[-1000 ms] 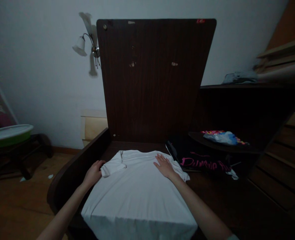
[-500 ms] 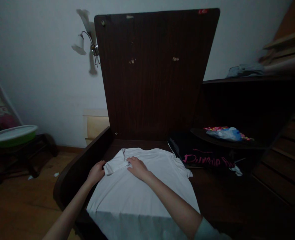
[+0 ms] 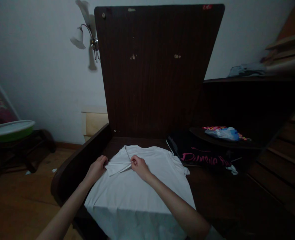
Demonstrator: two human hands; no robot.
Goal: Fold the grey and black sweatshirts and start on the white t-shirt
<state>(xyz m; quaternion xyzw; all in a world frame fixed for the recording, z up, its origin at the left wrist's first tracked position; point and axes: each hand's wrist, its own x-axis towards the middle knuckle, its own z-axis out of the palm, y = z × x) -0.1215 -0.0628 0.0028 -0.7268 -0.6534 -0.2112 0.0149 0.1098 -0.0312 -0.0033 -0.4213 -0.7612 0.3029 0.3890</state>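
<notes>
A white T-shirt point(image 3: 147, 190) lies spread on a dark wooden surface, its lower part hanging over the near edge. Its left sleeve is folded inward over the body. My right hand point(image 3: 140, 166) pinches the inner end of that sleeve and lifts it slightly off the shirt. At the shirt's left edge, my left hand point(image 3: 97, 168) has its fingers curled closed on the fabric where the sleeve folds. Beyond the shirt's right shoulder sits a dark folded cloth with pink lettering point(image 3: 204, 160).
A tall dark panel point(image 3: 152, 73) stands behind the shirt. Along the left runs a raised wooden side rail point(image 3: 79, 156). A plastic bag point(image 3: 223, 134) rests on a small shelf at right. A green basin point(image 3: 12, 131) sits on a stool at far left.
My right hand has closed on the sleeve end and raised it a little, with the sleeve now pulled into a narrow flap. The camera view has shifted slightly.
</notes>
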